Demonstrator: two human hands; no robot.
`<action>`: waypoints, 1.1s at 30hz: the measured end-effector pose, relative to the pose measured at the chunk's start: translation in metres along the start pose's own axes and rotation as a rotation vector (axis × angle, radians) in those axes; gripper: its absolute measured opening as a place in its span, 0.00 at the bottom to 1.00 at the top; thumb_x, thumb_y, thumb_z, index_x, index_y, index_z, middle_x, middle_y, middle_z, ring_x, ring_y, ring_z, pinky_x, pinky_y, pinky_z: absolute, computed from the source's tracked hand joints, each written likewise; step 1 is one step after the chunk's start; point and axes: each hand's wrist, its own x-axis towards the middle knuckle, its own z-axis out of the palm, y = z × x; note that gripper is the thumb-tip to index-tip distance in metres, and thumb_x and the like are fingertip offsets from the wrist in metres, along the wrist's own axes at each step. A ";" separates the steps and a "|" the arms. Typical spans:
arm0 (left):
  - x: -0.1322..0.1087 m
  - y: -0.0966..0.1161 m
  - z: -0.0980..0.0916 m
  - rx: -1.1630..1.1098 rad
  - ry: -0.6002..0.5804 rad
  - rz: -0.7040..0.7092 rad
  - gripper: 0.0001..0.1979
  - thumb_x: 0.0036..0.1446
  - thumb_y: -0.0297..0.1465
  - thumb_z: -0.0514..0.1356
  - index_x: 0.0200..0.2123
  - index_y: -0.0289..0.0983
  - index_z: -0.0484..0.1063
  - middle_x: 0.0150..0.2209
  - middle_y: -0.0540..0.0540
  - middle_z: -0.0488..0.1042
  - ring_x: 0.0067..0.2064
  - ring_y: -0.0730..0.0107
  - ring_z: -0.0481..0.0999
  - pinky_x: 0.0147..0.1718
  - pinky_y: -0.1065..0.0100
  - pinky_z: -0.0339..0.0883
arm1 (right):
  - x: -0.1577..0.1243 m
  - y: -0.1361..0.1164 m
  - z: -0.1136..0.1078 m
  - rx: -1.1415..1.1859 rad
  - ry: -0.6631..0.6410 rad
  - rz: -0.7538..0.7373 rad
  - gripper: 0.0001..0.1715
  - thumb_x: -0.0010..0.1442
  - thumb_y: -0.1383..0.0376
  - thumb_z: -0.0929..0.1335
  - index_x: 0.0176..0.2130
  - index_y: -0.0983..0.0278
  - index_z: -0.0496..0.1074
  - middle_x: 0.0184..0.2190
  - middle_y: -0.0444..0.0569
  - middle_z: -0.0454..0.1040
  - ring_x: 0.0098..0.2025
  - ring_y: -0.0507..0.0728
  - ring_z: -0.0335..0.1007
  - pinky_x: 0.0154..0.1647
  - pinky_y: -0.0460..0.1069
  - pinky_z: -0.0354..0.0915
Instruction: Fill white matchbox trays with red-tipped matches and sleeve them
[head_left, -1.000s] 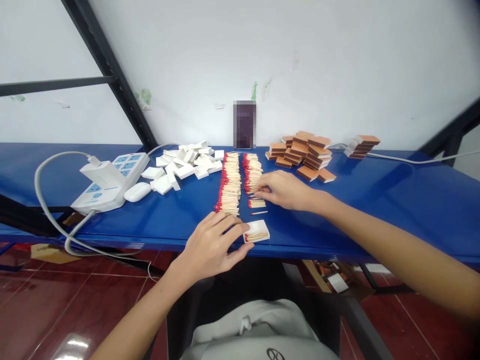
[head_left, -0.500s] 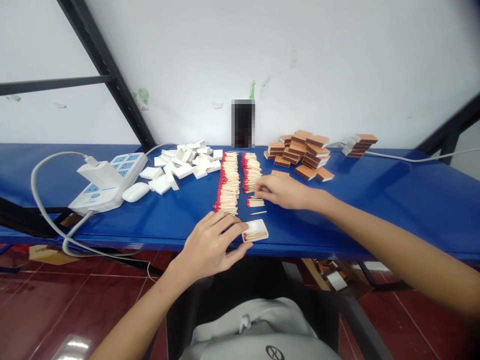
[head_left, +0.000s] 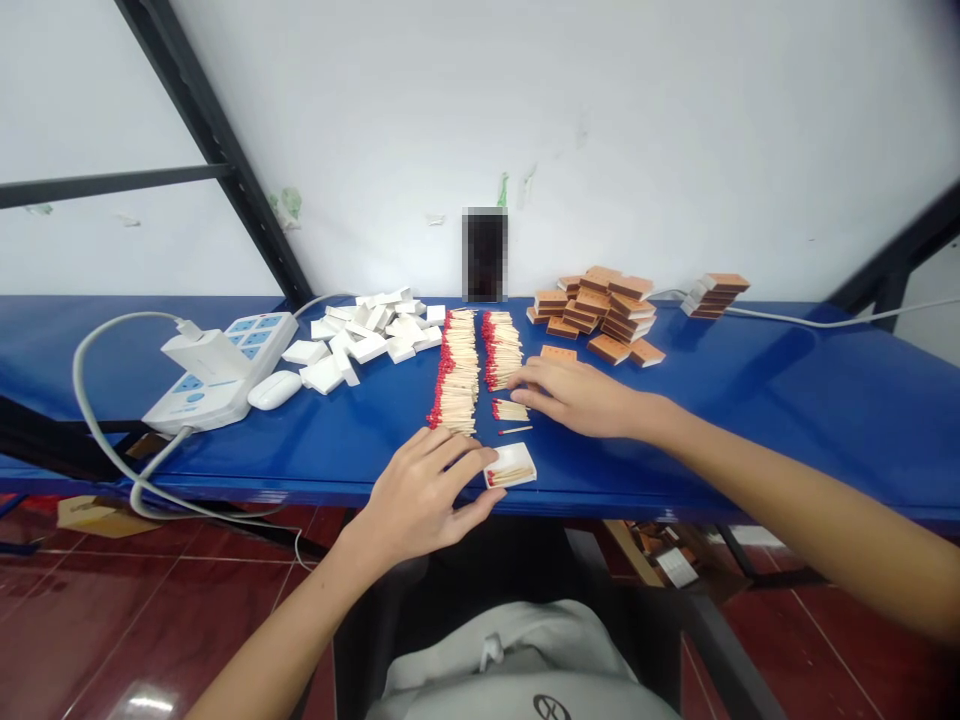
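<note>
My left hand (head_left: pixel 431 490) grips the left end of a small white matchbox tray (head_left: pixel 530 470) between thumb and fingers at the table's front edge. Several red-tipped matches (head_left: pixel 510 475) lie inside the tray. My right hand (head_left: pixel 574 395) is over the table with thumb and fingertips apart, nothing visible between them. Its fingertips are at the near end of the right row of matches (head_left: pixel 502 345), and the thumb is beside a small separate bunch of matches (head_left: pixel 511 410). One single match (head_left: pixel 515 430) lies between that bunch and the tray.
A longer row of matches (head_left: pixel 459 370) lies to the left. White trays (head_left: pixel 367 345) are heaped behind it, near a white mouse (head_left: pixel 274 390) and a power strip (head_left: pixel 199 395). Orange matchbox sleeves (head_left: pixel 596 305) are piled at the back right; a blurred dark panel (head_left: pixel 485 255) leans on the wall.
My right hand's thumb and fingers have parted from a pinch, and the hand has shifted slightly toward me. My left hand stays on the tray. The view has tilted slightly.
</note>
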 end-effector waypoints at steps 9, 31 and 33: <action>-0.001 -0.001 0.001 0.005 -0.004 0.002 0.10 0.63 0.34 0.61 0.46 0.37 0.71 0.42 0.45 0.77 0.44 0.61 0.75 0.41 0.60 0.66 | -0.009 -0.016 0.007 -0.339 -0.040 -0.120 0.25 0.73 0.60 0.55 0.41 0.68 0.76 0.38 0.56 0.71 0.42 0.61 0.68 0.44 0.53 0.59; 0.001 0.001 0.001 0.012 0.015 -0.016 0.09 0.62 0.34 0.62 0.45 0.37 0.72 0.41 0.44 0.78 0.42 0.59 0.76 0.41 0.59 0.68 | 0.009 -0.009 -0.018 0.017 -0.179 0.024 0.10 0.65 0.63 0.68 0.36 0.68 0.75 0.33 0.52 0.77 0.32 0.54 0.69 0.32 0.47 0.61; 0.001 0.001 0.001 0.017 0.018 -0.017 0.10 0.62 0.34 0.62 0.45 0.37 0.73 0.41 0.44 0.78 0.42 0.59 0.76 0.40 0.59 0.68 | 0.010 -0.009 -0.021 0.075 -0.232 0.046 0.10 0.63 0.62 0.68 0.34 0.67 0.73 0.29 0.49 0.77 0.29 0.52 0.68 0.30 0.46 0.60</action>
